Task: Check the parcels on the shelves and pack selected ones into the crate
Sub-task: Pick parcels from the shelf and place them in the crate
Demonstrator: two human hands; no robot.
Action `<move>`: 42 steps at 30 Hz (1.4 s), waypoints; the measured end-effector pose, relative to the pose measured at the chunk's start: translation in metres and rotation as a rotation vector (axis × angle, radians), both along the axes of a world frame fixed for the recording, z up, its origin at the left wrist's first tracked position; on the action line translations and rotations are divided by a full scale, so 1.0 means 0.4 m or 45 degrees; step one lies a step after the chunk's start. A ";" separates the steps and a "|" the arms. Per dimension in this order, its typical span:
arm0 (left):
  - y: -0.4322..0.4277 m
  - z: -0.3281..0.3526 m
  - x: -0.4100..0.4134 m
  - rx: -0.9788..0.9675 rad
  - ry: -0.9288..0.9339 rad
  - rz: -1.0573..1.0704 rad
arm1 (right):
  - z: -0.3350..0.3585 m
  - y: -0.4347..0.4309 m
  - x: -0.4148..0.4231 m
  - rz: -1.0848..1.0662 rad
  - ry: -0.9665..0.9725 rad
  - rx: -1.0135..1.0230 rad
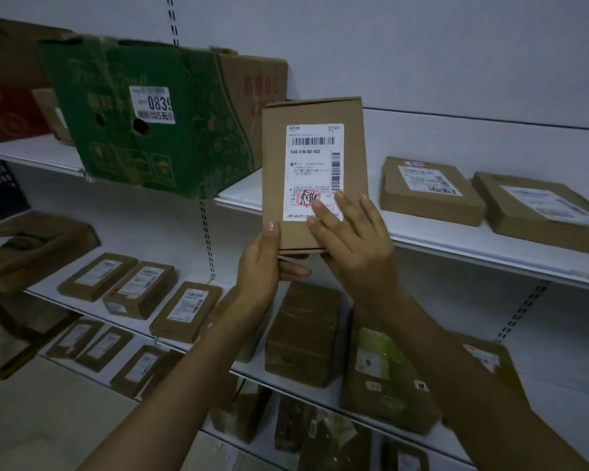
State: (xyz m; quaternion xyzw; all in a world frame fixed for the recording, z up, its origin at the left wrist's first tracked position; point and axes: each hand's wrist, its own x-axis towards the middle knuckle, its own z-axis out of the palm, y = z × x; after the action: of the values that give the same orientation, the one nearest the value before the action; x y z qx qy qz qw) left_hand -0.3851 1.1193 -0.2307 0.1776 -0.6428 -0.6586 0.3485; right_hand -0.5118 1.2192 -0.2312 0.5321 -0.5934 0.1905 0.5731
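Lighting was dim and bluish. The label (314, 171) on the held parcel (354, 158) was sharp; parcels (303, 334) below it were soft, boxes (31, 249) left of it blurred.

**Shelves loaded from top to bottom**

The top shelf (456, 239) ran white across the view. At ten o'clock a green carton (157, 130) sat tilted, poking out over the front edge, with a brown carton (252, 83) tucked just behind it at eleven. Over at three o'clock, a flat parcel (429, 192) and a wider flat parcel (541, 212) lay side by side, labels up. On the middle shelf (191, 271), three small labelled parcels (140, 290) lined up at eight o'clock, and a taped brown box (303, 334) stood at six. Lower still, at seven, more small parcels (104, 348) lay in a row.
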 end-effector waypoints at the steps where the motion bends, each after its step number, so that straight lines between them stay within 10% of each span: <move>1: -0.004 0.002 0.004 -0.061 0.003 0.010 | -0.001 -0.001 0.004 -0.003 -0.020 -0.023; 23: 0.004 -0.307 0.396 -0.184 -0.199 0.404 | -0.362 0.004 0.414 0.229 -0.542 0.156; 42: -0.498 -0.304 0.958 0.094 -0.140 1.169 | -0.294 -0.702 0.854 0.913 -0.471 0.513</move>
State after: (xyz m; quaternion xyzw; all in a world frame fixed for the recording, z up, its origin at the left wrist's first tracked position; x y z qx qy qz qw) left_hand -0.0020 0.9202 -0.3523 0.4910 -0.4913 -0.4483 0.5627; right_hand -0.1702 0.9384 -0.3487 0.7620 -0.4894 0.3495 0.2400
